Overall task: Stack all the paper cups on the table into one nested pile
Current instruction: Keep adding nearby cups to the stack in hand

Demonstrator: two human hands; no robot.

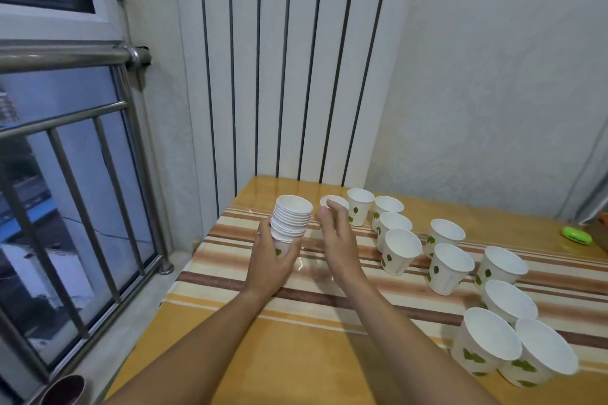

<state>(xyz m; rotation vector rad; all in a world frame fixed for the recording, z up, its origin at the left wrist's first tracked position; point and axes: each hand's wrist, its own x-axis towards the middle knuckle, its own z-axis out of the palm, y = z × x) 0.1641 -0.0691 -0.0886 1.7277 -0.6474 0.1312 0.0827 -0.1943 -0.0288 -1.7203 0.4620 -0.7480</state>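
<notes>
A nested pile of white paper cups (291, 220) with green leaf prints stands tilted at the table's far left, and my left hand (271, 261) grips it around its lower part. My right hand (335, 233) hovers just right of the pile with fingers apart, holding nothing. Directly behind that hand stands a single cup (333, 201), partly hidden by the fingers. Several more loose cups stand upright to the right, among them one at the back (360, 206), one mid-table (450, 268) and one near the front right (487, 344).
The wooden table (296, 355) carries a striped mat (362, 302). A green object (576, 235) lies at the far right edge. A white panelled wall stands behind, a metal railing (75, 154) and window at the left. A dark round container (64, 390) sits at the lower left.
</notes>
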